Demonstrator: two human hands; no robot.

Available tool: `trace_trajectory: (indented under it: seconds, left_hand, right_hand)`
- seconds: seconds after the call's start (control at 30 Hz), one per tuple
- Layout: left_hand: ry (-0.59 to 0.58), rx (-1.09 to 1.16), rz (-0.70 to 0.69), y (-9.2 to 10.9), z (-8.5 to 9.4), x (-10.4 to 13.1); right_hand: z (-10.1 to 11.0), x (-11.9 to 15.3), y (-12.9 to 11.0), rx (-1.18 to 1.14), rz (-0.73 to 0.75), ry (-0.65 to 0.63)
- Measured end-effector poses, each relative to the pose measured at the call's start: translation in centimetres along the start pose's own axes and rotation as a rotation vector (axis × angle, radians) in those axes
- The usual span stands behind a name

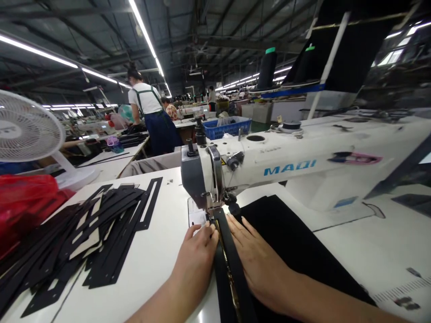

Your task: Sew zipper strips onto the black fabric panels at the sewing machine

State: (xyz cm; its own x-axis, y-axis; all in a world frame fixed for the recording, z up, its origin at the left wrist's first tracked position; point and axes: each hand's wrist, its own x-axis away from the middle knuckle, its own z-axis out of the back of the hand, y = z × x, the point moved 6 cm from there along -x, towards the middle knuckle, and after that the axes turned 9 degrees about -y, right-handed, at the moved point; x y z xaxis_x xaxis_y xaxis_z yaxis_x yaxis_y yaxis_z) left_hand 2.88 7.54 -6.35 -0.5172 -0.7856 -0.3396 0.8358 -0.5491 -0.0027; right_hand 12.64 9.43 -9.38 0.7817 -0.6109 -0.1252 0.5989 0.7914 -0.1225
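A white sewing machine (pixel 289 166) stands over the table, its presser foot down at the end of a black strip (pixel 237 264) with a gold zipper (pixel 226 260) along it. My left hand (pixel 198 251) rests at the strip's left edge near the foot, fingers curled and pressed together; what they pinch, if anything, is hidden. Flat on the strip's right side lies my right hand (pixel 252 255), fingers stretched toward the needle area. A large black fabric panel (pixel 286 233) extends beneath and beyond my right hand.
Black frame-shaped pieces (pixel 111 224) are piled on the white table (pixel 151 269) at left, beside a red plastic bag (pixel 30 202) and a white fan (pixel 27 130). Behind the machine are a blue basket (pixel 227 129) and a standing person (pixel 150 107). Dark thread cones (pixel 267 69) stand above.
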Motion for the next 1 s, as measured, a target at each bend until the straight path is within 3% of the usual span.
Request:
trace_trajectory:
  seconds: [0.33,1.0]
  left_hand:
    - [-0.038,-0.010,0.041,-0.31,-0.73,0.26]
    - [-0.068,0.024,0.103,-0.03,-0.40,-0.25]
  right_hand:
    - [0.28,-0.31,0.16,-0.023,0.015,-0.032]
    - [0.41,-0.41,-0.11,-0.016,0.006,-0.052]
